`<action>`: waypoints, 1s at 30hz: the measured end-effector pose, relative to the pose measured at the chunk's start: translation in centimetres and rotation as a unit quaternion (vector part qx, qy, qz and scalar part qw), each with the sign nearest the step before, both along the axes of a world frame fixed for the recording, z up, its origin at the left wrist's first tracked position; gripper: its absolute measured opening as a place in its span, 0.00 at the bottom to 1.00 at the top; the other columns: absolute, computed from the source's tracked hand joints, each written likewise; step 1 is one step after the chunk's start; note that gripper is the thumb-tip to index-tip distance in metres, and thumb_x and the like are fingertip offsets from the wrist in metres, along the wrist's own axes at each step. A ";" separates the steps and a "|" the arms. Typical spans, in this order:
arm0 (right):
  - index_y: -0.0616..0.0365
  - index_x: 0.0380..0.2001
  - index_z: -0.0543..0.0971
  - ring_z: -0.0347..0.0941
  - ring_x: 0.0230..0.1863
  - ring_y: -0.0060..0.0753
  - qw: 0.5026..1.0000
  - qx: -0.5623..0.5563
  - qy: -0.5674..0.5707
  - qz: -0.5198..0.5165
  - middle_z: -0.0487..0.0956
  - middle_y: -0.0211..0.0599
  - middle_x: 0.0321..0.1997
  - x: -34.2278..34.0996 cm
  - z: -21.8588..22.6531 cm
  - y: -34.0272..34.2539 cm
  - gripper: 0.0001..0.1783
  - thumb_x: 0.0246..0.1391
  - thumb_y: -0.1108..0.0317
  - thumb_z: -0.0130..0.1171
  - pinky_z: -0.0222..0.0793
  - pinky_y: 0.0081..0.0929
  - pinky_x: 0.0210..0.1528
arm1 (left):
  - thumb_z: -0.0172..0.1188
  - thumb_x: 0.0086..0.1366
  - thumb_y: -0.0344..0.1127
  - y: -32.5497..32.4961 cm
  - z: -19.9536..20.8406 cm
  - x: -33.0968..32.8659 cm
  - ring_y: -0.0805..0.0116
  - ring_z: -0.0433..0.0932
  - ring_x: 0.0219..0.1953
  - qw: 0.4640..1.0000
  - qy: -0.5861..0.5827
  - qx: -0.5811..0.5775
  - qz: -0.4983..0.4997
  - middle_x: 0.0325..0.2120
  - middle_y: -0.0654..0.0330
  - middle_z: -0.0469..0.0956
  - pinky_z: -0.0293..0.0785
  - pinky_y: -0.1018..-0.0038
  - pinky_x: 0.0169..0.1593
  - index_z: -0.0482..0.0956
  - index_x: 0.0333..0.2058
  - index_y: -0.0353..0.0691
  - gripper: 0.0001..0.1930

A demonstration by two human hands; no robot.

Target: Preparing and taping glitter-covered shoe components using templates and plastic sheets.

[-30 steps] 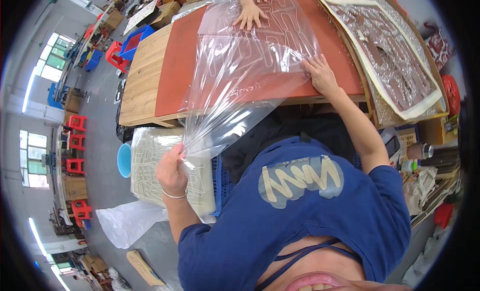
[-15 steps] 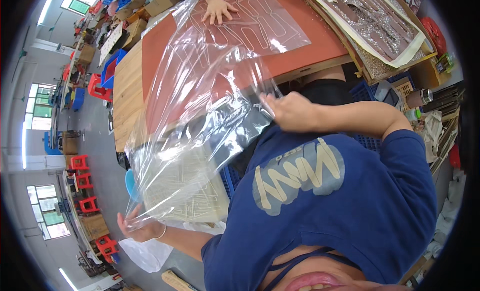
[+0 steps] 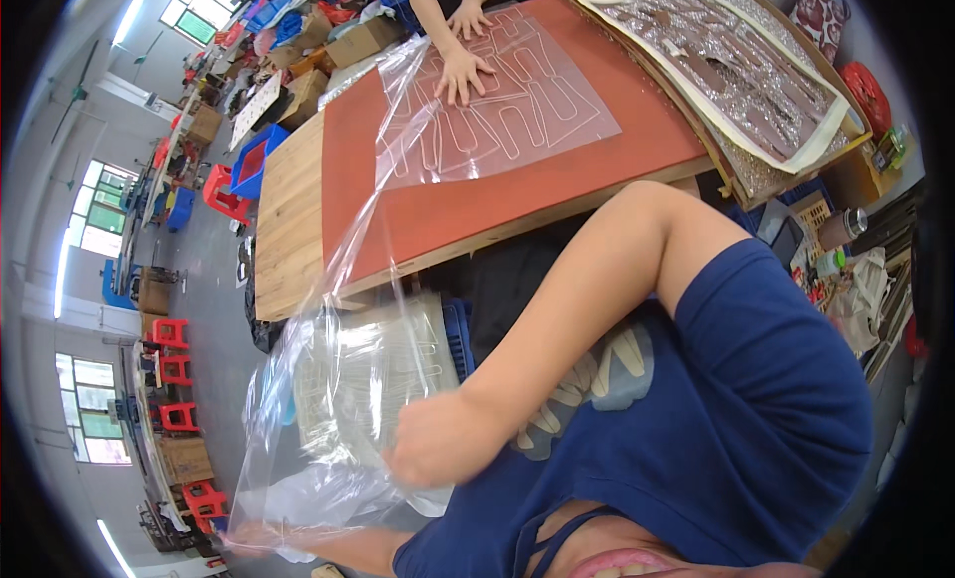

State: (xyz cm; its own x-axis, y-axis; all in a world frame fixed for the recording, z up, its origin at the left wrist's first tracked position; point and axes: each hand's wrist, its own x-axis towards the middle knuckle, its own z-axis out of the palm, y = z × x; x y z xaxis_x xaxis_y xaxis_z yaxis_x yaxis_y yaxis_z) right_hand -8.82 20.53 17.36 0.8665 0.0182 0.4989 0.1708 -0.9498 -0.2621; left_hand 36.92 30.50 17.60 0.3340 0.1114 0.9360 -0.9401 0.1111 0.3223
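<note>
A long sheet of clear plastic film (image 3: 373, 225) runs from the table down to my lower left, narrowed and creased between. My right hand (image 3: 438, 441), a closed fist slightly blurred, grips the film's near edge in front of my chest. At the lower left, my left hand (image 3: 244, 538) is stretched out at the film's corner and seems to pinch it; motion smears its fingers. Under the film's far end lies a sheet with looped pale outlines (image 3: 522, 100) on a red-brown mat (image 3: 487, 195). Another person's hands (image 3: 464, 76) press flat on it, fingers spread.
The mat covers most of a wooden table (image 3: 288, 215). Below its edge sits a stack of pale outlined sheets (image 3: 348, 379) beside a blue crate (image 3: 458, 337). A board with silvery glitter pieces (image 3: 726, 76) stands at the right. Red stools (image 3: 171, 332) line the left.
My right hand has swung down and left across my chest, pulling the film off the table's front. My left hand has moved lower. The other person's hands stay on the outlined sheet.
</note>
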 end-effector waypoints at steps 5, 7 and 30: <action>0.60 0.20 0.69 0.76 0.19 0.40 0.993 -0.110 -0.030 -0.025 0.74 0.38 0.15 1.1 5.8 -3.5 0.08 0.39 0.69 0.57 0.68 0.36 0.17 | 0.41 0.72 0.45 4.5 5.8 1.9 0.70 0.74 0.25 0.995 0.033 0.097 0.003 0.31 0.56 0.77 0.73 0.78 0.25 0.67 0.56 0.34 0.23; 0.59 0.23 0.71 0.76 0.22 0.39 0.978 -0.154 0.011 -0.141 0.76 0.36 0.20 -0.4 8.1 -8.8 0.06 0.43 0.69 0.55 0.70 0.36 0.19 | 0.42 0.72 0.45 7.0 7.6 2.2 0.70 0.74 0.26 0.989 0.053 0.135 0.010 0.31 0.56 0.77 0.72 0.77 0.26 0.67 0.57 0.34 0.23; 0.51 0.30 0.83 0.73 0.45 0.43 0.808 -0.336 0.037 -0.483 0.79 0.39 0.37 -9.8 26.4 -49.6 0.10 0.44 0.64 0.57 0.67 0.40 0.47 | 0.56 0.65 0.48 -23.5 17.9 -14.3 0.76 0.77 0.25 0.788 0.303 0.397 -0.361 0.31 0.58 0.76 0.78 0.81 0.24 0.66 0.56 0.37 0.27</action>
State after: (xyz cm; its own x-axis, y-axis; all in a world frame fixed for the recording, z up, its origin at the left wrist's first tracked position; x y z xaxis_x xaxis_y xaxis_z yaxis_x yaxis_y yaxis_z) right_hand -18.65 -29.10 43.80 0.6647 -0.4390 0.6045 -0.7279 -0.5626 0.3919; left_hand 22.59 7.00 35.47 0.4539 -0.8522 0.2603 -0.3716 0.0845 0.9245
